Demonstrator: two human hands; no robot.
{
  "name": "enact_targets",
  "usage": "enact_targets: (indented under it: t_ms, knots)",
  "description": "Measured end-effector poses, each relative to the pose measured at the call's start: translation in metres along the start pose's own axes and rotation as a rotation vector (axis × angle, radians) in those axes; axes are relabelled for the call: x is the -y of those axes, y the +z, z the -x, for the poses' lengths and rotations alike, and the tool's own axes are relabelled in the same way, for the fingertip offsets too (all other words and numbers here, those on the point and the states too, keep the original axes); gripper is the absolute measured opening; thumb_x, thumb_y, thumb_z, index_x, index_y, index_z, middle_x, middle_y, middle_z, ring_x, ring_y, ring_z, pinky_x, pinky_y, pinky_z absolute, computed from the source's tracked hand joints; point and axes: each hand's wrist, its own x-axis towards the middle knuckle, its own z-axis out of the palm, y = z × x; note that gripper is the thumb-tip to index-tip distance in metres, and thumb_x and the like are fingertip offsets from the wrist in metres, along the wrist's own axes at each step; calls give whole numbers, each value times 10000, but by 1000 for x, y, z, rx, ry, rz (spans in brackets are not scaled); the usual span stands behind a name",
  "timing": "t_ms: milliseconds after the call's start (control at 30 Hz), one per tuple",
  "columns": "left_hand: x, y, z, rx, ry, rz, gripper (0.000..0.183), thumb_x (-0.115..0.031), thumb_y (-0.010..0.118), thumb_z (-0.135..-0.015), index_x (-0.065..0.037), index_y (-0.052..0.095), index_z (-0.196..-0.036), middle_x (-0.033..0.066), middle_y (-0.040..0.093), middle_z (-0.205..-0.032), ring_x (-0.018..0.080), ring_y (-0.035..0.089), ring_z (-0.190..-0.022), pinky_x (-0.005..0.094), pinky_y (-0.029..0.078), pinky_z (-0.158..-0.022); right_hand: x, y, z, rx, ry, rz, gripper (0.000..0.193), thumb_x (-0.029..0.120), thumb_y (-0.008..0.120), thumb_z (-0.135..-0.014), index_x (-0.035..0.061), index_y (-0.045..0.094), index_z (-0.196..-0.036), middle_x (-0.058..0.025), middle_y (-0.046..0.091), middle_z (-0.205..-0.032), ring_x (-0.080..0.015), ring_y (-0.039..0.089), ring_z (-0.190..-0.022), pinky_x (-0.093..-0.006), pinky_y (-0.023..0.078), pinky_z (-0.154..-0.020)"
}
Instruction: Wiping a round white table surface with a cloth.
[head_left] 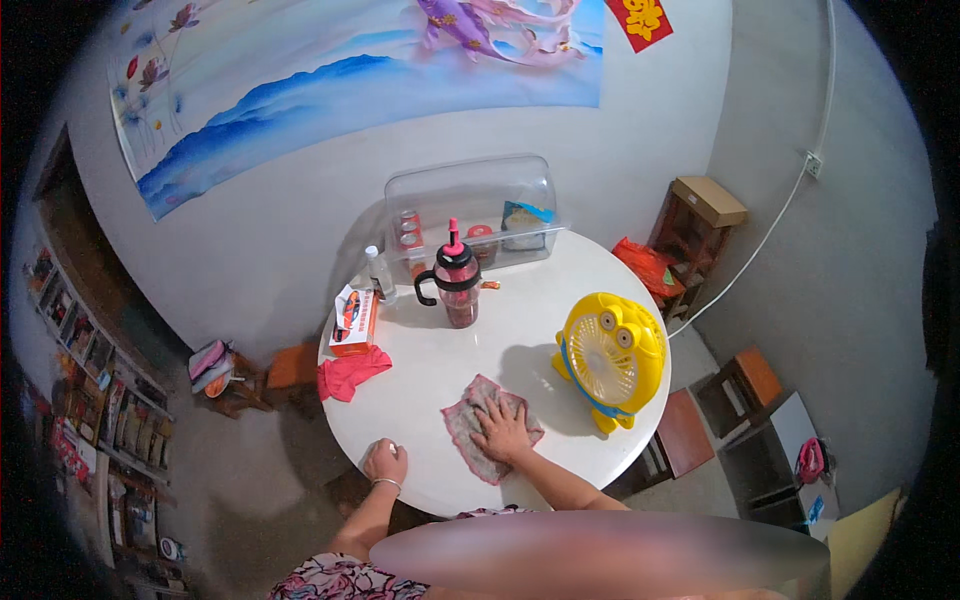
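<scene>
My right hand (503, 430) lies flat with its fingers spread, pressing on a grey cloth with a pink edge (465, 418). The cloth is spread out, a little crumpled, on a round white table (430, 375). At the table's near left edge, my left hand (384, 463) is closed, with a bracelet at the wrist. A small white spot shows at its fingers; I cannot make out whether it is something held. To the right of the cloth stands a yellow fan with frog-like eyes (612, 360). A red cloth (353, 373) hangs partly over the left edge.
Toward the back stand a tissue box (354, 322), a white-capped bottle (380, 276), a large tumbler with a black handle (459, 290) and a clear lidded bin (470, 195) holding cans and packets. Stools (688, 433) surround the table; a shelf rack (100, 385) is at far left.
</scene>
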Motion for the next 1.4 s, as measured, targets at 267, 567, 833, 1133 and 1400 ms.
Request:
enact_targets:
  t_ms: [267, 567, 833, 1133, 1400]
  knots:
    - [-8, -4, 9, -6, 9, 10, 193, -253, 611, -767, -83, 573, -850, 124, 606, -883, 338, 582, -862, 477, 454, -719, 6, 6, 22, 41, -4, -67, 605, 545, 427, -877, 218, 402, -1385, -74, 258, -1499, -315, 176, -1396, -654, 115, -1059]
    - [10, -6, -3, -71, 43, 50, 183, -250, 602, -768, -80, 572, -830, 131, 604, -870, 342, 581, -851, 476, 454, -711, 22, 10, -3, -32, -26, -5, 608, 530, 429, -878, 205, 388, -1389, -82, 263, -1495, -319, 215, -1379, -659, 130, -1052]
    - [18, -7, -5, -28, 15, 17, 183, -258, 606, -769, -88, 585, -835, 122, 608, -838, 332, 591, -821, 465, 464, -701, 45, 15, -39, 14, -29, -6, 618, 523, 426, -879, 183, 379, -1394, -99, 245, -1501, -327, 158, -1400, -673, 110, -1048]
    - [21, -9, 4, -23, 31, 36, 179, -259, 593, -780, -88, 584, -833, 120, 607, -853, 326, 587, -851, 466, 461, -717, 72, 28, -56, 117, -69, -29, 679, 557, 399, -881, 185, 294, -1439, -122, 189, -1521, -350, 113, -1409, -687, 83, -1042]
    - [16, -8, 1, -18, 8, -4, 201, -273, 583, -781, -89, 578, -862, 126, 608, -871, 337, 590, -862, 478, 464, -730, 95, 35, -18, 94, -332, 5, 698, 586, 422, -862, 194, 320, -1430, -119, 210, -1514, -354, 121, -1405, -696, 143, -1022]
